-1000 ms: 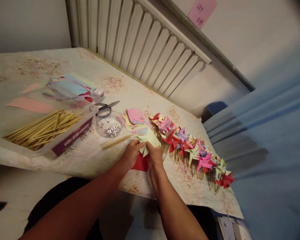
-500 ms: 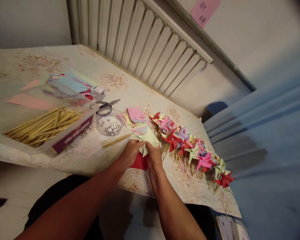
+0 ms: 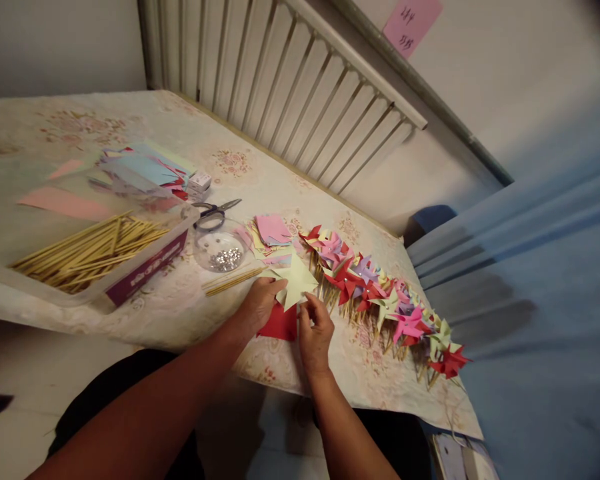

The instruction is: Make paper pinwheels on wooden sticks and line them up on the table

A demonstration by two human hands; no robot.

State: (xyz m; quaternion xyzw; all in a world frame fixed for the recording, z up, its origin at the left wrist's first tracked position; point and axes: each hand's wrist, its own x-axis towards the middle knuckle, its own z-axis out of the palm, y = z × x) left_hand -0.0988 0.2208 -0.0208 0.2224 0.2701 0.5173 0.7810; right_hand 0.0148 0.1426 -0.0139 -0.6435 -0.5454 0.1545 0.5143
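My left hand (image 3: pixel 259 301) is closed on a pale green paper pinwheel (image 3: pixel 296 281), thumb on its left blade. The pinwheel is folded into a star shape and faces up. At its lower right edge, my right hand (image 3: pixel 316 328) has thumb and fingertips pinched together; what lies between them, if anything, is too small to make out. A red paper square (image 3: pixel 279 324) lies on the table just below the pinwheel. Left of my left hand are several loose bamboo sticks (image 3: pixel 233 281). Beyond them stands a round clear dish (image 3: pixel 205 257) with small shiny metal pieces.
Finished pinwheels on sticks (image 3: pixel 365 290) stand in a long row at right. A stack of paper squares (image 3: pixel 273 230), scissors (image 3: pixel 215 215), a small box (image 3: pixel 199 183) and a plastic bin of sticks (image 3: pixel 150 277) are farther left. A radiator (image 3: pixel 300 87) runs behind the table.
My right hand has drawn back from the pinwheel's middle to its lower right, fingers now pinched. More of the pinwheel's face shows. My left hand keeps hold of it.
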